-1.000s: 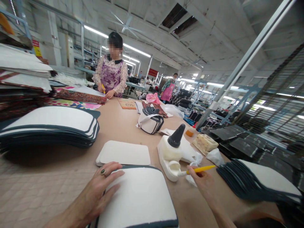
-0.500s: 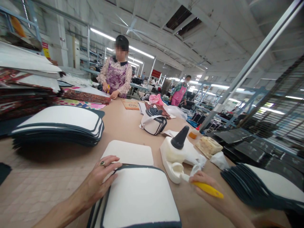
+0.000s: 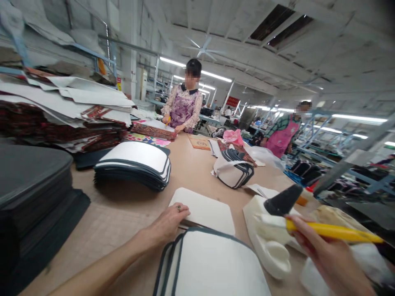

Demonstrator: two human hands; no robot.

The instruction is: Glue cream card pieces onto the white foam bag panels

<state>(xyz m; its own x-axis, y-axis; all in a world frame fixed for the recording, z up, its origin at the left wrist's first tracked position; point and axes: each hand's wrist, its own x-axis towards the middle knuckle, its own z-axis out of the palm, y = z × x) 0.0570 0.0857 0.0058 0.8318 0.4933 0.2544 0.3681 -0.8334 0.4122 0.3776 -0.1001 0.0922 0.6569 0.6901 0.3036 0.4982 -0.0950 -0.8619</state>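
The right hand [image 3: 330, 255] has its fingers wrapped round a yellow brush [image 3: 339, 231], its pale end in front of the white bottle [image 3: 254, 209] with the dark spout. Over on the left, the other hand [image 3: 168, 222] is at the near left edge of a white card [image 3: 206, 207], fingers close together; I can't tell whether they grip it. The card lies on the bench [image 3: 191, 168], just beyond a stack of dark-edged pads [image 3: 219, 263]. Across from us, a co-worker [image 3: 185, 107] in a purple apron looks down.
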